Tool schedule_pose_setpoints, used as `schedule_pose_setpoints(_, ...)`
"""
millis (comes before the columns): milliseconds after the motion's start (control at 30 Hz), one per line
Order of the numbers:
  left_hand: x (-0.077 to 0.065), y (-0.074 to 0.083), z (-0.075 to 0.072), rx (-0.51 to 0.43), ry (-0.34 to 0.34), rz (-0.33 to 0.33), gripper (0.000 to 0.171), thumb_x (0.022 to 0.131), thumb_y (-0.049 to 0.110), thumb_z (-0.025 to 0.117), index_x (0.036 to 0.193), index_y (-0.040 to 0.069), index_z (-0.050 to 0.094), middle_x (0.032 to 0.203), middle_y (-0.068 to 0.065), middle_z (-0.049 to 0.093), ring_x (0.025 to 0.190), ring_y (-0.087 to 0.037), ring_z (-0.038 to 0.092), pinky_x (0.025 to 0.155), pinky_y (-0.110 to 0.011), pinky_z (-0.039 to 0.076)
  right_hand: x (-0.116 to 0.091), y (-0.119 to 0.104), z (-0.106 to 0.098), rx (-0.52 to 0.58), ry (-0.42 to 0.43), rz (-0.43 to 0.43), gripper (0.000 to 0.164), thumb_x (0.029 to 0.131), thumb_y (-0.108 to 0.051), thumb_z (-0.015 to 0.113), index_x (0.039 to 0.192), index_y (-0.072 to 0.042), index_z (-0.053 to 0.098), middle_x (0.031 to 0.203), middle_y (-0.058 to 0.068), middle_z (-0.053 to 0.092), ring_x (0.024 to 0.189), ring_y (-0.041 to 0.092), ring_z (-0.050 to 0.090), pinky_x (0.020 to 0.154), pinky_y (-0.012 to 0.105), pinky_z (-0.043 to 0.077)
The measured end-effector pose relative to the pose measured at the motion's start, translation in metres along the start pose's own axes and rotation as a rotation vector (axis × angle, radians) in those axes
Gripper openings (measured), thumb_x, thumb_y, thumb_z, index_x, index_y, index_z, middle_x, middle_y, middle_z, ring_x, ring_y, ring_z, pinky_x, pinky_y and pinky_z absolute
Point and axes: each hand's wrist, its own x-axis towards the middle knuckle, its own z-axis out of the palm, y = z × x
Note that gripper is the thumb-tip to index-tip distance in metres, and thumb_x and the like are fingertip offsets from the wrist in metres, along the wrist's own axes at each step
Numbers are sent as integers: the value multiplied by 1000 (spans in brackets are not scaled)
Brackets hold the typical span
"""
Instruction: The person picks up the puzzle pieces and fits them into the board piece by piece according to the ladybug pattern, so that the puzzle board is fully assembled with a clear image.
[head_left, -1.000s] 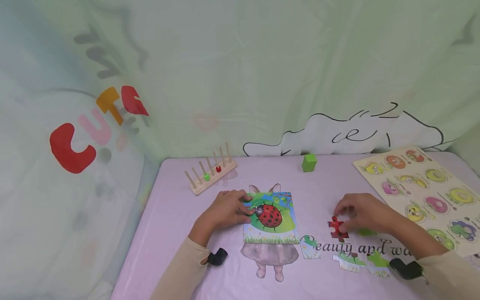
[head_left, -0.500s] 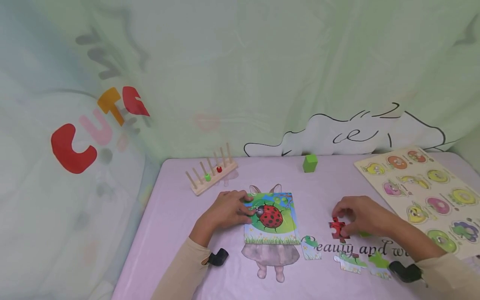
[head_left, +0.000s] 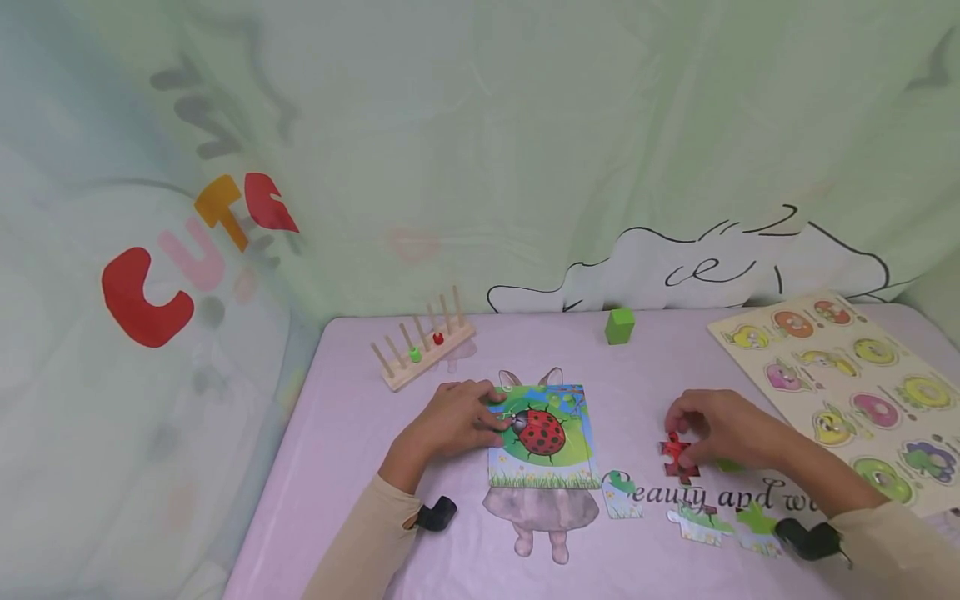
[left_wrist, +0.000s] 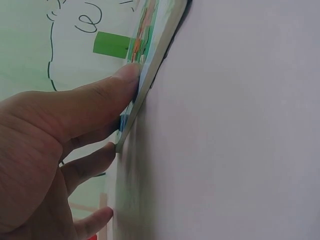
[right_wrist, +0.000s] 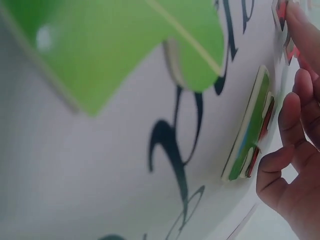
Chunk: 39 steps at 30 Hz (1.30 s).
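The ladybug puzzle [head_left: 551, 467] is a square board of meadow and sky around a red, black-spotted ladybug. My left hand [head_left: 463, 417] rests at its left side. In the left wrist view the thumb [left_wrist: 112, 90] lies against the board's edge [left_wrist: 150, 72], other fingertips touching or near it. To the right, my right hand [head_left: 723, 429] pinches a red puzzle piece [head_left: 670, 457] with dark spots between thumb and fingers, close over the table. Part of a green piece [head_left: 729, 465] shows under this hand. In the right wrist view the red piece [right_wrist: 281, 15] is mostly cut off.
Several loose grass-and-flower pieces [head_left: 621, 498] lie in front of the right hand; a green one [right_wrist: 125, 45] looms near the right wrist camera. A wooden peg rack [head_left: 427, 358] stands back left, a green block [head_left: 619, 327] at the back, a fruit board [head_left: 813, 392] at right.
The right hand and the red piece shift and tilt only slightly in place. The left hand and the ladybug board stay put.
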Motion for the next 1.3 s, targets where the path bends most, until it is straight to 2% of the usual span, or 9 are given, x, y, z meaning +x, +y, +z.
schedule_pose_setpoints(233, 0, 0, -1, -9, 1, 5, 31, 87, 46, 79, 116, 35, 77, 133, 10, 62, 128, -14, 56, 111, -51, 37, 2, 0, -2, 41, -6, 3, 37, 71, -31, 93, 98, -23, 67, 92, -6, 60, 90, 15, 53, 72, 21, 46)
schedule_pose_setpoints(400, 0, 0, -2, -7, -3, 3, 31, 87, 46, 79, 116, 35, 77, 133, 10, 62, 129, -14, 55, 111, -50, 37, 4, 0, -5, 84, -25, -24, 30, 78, -28, 88, 95, -23, 64, 83, -7, 60, 81, 10, 54, 67, 22, 44)
schedule_pose_setpoints(600, 1, 0, -2, -2, -3, 4, 31, 87, 45, 79, 116, 35, 77, 134, 10, 62, 129, -14, 55, 111, -49, 38, 8, 0, -9, 206, -58, -62, 20, 89, -30, 79, 96, -19, 63, 83, -6, 66, 80, 8, 59, 64, 23, 45)
schedule_pose_setpoints(767, 1, 0, -1, 5, 6, 9, 30, 87, 46, 78, 115, 35, 77, 133, 11, 62, 128, -14, 56, 110, -49, 39, 13, -5, -9, 304, -82, -62, 16, 95, -28, 73, 100, -16, 63, 91, 3, 65, 77, 15, 63, 61, 27, 51)
schedule_pose_setpoints(867, 1, 0, -1, 6, 5, 8, 30, 87, 47, 78, 115, 35, 77, 133, 11, 62, 127, -14, 56, 109, -48, 39, 19, -10, -6, 352, -91, -66, 15, 96, -25, 71, 103, -14, 64, 94, 6, 63, 74, 17, 64, 61, 29, 55)
schedule_pose_setpoints(1067, 1, 0, -1, 8, -9, -1, 30, 88, 46, 78, 116, 35, 77, 133, 11, 61, 127, -14, 56, 110, -49, 39, 31, -24, 0, 399, -79, -107, 13, 96, -20, 71, 106, -13, 66, 96, 5, 65, 82, 17, 66, 72, 26, 56)
schedule_pose_setpoints(1300, 1, 0, 0, 12, -2, 10, 31, 87, 47, 78, 116, 36, 77, 133, 11, 61, 127, -14, 56, 108, -49, 39, 44, -46, 3, 425, -89, -47, 29, 92, -11, 74, 120, -11, 68, 99, 5, 67, 92, 21, 63, 79, 26, 54)
